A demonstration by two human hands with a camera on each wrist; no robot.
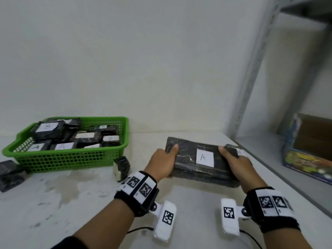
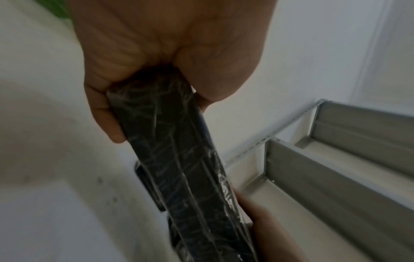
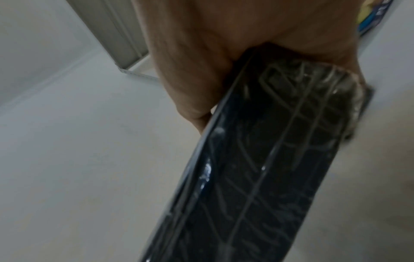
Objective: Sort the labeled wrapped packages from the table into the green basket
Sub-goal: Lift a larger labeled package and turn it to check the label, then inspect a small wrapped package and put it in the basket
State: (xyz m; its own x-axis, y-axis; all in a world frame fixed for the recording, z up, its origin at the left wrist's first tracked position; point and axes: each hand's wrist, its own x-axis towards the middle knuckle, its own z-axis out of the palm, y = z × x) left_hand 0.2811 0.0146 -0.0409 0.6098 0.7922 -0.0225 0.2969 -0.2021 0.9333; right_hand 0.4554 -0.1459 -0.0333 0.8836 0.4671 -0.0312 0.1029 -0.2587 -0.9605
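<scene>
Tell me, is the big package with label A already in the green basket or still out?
Out. Both hands hold the package labelled A above the table, to the right of the green basket.

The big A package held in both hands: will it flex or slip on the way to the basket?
The A package probably stays stiff: it spans flat between the left hand and the right hand without sagging. Its glossy film wrap may be slippery, so gripping both ends seems wise. The green basket looks crowded; it may perch on top.
</scene>
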